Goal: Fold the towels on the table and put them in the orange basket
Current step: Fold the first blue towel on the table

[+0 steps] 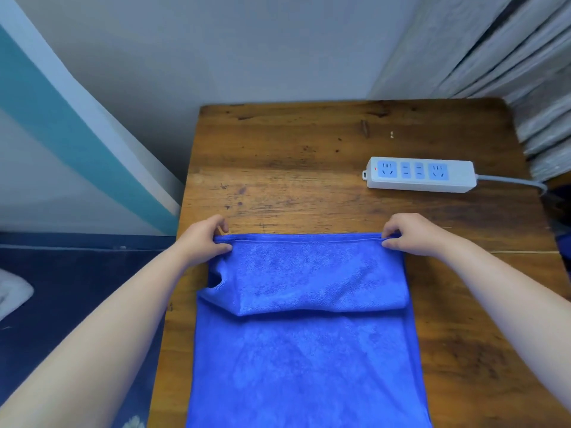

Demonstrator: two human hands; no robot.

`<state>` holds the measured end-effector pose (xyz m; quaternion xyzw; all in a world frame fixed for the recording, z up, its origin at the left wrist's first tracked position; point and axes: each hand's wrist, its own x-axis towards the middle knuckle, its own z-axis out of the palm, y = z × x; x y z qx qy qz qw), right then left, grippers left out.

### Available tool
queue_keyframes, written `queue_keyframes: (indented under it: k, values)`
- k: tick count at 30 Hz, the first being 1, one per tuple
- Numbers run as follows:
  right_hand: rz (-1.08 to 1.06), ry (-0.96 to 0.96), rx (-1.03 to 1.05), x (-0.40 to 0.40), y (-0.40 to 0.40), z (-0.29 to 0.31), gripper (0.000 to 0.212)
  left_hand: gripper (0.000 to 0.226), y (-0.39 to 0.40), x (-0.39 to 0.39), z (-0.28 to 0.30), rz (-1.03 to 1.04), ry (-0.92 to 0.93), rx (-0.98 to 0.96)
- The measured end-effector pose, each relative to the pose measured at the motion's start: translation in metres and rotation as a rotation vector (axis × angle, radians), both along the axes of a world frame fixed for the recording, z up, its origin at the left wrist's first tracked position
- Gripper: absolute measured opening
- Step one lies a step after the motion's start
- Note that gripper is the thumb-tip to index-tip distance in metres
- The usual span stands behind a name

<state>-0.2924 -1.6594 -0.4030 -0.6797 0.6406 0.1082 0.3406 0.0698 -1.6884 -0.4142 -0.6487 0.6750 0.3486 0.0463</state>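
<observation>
A blue towel (309,350) lies lengthwise on the wooden table (278,168), running from the middle of the table down past the bottom of the view. Its far part is doubled over, with a rolled fold across the middle. My left hand (205,239) pinches the far left corner of the towel. My right hand (408,234) pinches the far right corner, and the hem between them is stretched straight just above the table. No orange basket is in view.
A white power strip (420,175) with blue sockets lies at the table's right, its cable running off the right edge. A wall stands behind the table, grey curtains (494,50) at the back right, and dark blue floor at the left.
</observation>
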Motion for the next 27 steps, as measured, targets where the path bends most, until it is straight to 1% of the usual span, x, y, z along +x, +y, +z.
queue_keyframes:
  k: [2, 5, 7, 9, 11, 15, 18, 20, 24, 27]
  values:
    - [-0.061, -0.048, 0.017, -0.004, -0.001, 0.003, 0.007, 0.028, 0.003, 0.006, 0.002, 0.035, 0.064, -0.010]
    - [-0.155, -0.116, 0.036, -0.007, -0.001, 0.007, 0.009, 0.024, 0.006, 0.015, 0.005, 0.023, 0.099, -0.015]
    - [-0.176, -0.117, 0.047, -0.008, 0.002, 0.007, 0.010, 0.020, 0.008, 0.017, 0.006, -0.009, 0.069, 0.003]
    - [-0.214, -0.136, 0.059, -0.008, 0.002, 0.007, 0.010, 0.011, 0.009, 0.018, 0.006, 0.014, 0.036, 0.000]
    - [-0.246, -0.148, 0.061, -0.009, 0.002, 0.007, 0.011, 0.016, 0.008, 0.018, 0.005, 0.021, 0.009, 0.005]
    - [-0.236, -0.151, 0.060, -0.013, 0.001, 0.007, 0.013, 0.027, 0.002, 0.018, 0.007, -0.037, -0.072, 0.031]
    - [-0.266, -0.176, 0.070, -0.018, 0.004, 0.007, 0.021, 0.028, -0.001, 0.016, 0.007, -0.066, -0.132, 0.009]
    - [-0.296, -0.196, 0.070, -0.020, 0.005, 0.007, 0.023, 0.027, -0.004, 0.015, 0.006, -0.072, -0.154, 0.005]
    - [-0.336, -0.224, 0.033, -0.021, 0.007, 0.004, 0.017, 0.021, -0.007, 0.013, 0.004, -0.114, -0.202, 0.015]
    - [-0.351, -0.229, -0.001, -0.018, 0.007, 0.002, 0.014, 0.015, -0.008, 0.013, 0.001, -0.053, -0.170, -0.011]
